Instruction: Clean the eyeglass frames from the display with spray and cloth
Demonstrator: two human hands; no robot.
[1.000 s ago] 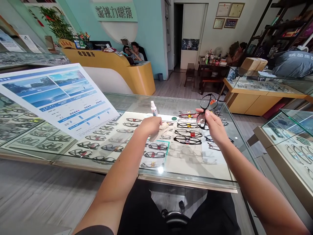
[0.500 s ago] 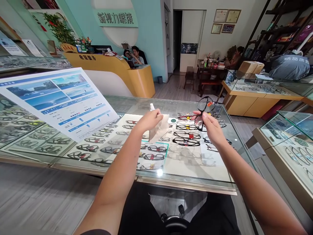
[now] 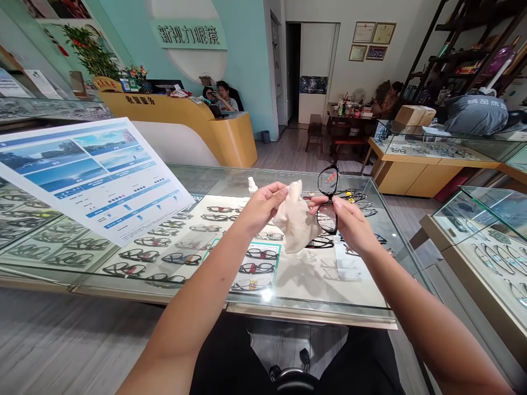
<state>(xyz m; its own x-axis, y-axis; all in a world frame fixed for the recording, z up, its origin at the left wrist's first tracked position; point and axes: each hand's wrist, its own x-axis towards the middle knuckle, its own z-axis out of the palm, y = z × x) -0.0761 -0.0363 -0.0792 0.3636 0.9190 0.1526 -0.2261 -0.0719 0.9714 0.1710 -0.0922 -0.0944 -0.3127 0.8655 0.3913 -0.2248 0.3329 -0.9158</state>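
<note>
At the far left a printed chart (image 3: 88,173) with blue photos and small tables leans tilted over the glass display counter (image 3: 370,285). Under the glass beside it lie rows of spectacle frames (image 3: 164,258), set out on pale trays.

My left hand (image 3: 261,206) is raised above the middle of the counter, thumb and fingertips pinched on the upper edge of a beige cleaning cloth (image 3: 294,222). The cloth hangs crumpled below the pinch and spreads rightward until it meets the glasses. Just behind my left hand, the white top of a small spray bottle (image 3: 251,185) shows on the counter; the rest of it is hidden by my fingers.

My right hand (image 3: 348,222) grips a pair of black-framed glasses (image 3: 328,200), held on end in the air so that one lens stands above the other. My thumb and fingers close on the lower lens rim, and the cloth touches that same lower part. The upper lens carries a small red tag. The glasses are clear of the counter, between my two hands and nearer the right one.

Farther right stands another glass case (image 3: 486,230) with more frames inside, well apart from my hands.
</note>
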